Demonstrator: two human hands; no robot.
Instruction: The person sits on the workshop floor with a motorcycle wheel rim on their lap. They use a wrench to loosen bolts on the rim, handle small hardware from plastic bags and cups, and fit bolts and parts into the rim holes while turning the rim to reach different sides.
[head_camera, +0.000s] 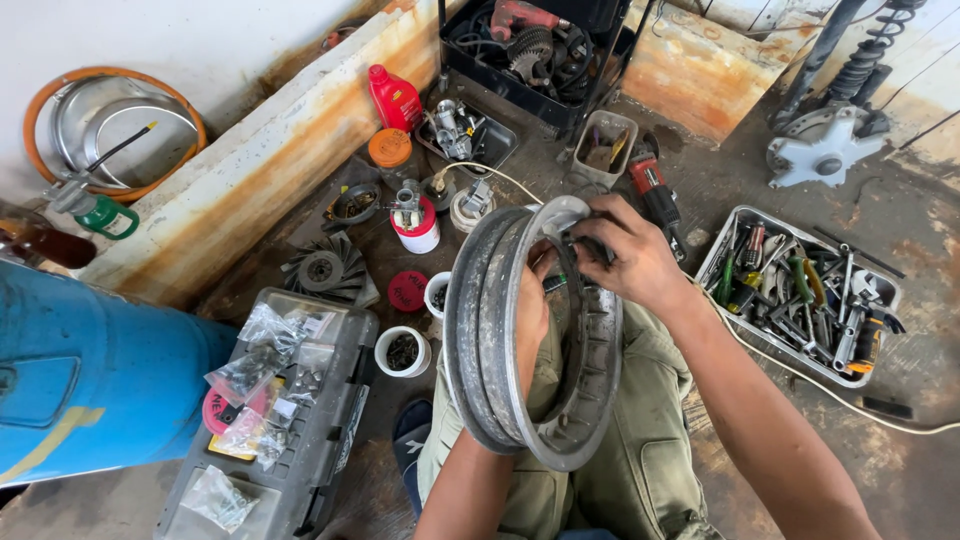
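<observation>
Both hands are gripping a grey wheel rim standing upright over the lap: left hand inside it, right hand closing on its top edge. Tool tray lying right, grey toolbox left, small cups between.

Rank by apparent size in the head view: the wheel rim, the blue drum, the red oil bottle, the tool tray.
1. Blue drum, though cut off by the frame and close to the camera.
2. Wheel rim, also close, held in both hands.
3. Tool tray.
4. Red oil bottle, farthest away, so unsure.
</observation>
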